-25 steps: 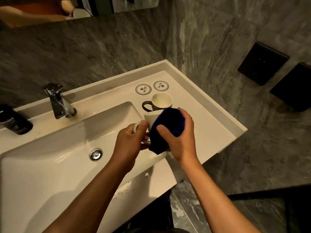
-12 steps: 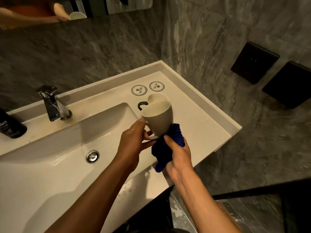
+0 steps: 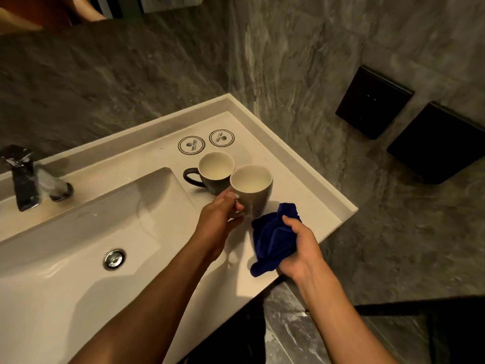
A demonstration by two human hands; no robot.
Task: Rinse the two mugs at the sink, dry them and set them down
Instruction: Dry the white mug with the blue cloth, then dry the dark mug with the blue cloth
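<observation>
Grey mug (image 3: 251, 191) standing upright, mouth up, on counter (image 3: 294, 174) right of basin, handle pointing near-left into left hand (image 3: 220, 219), which is gripping it; dark mug (image 3: 214, 172) touching at far-left; right hand (image 3: 299, 245), near-right, is clutching blue cloth (image 3: 273, 237)

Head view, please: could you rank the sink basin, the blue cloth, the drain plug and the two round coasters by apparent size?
1. Sink basin
2. Blue cloth
3. Coasters and drain plug: too close to rank; the two coasters look alike, and the plug lies nearer the camera.
</observation>
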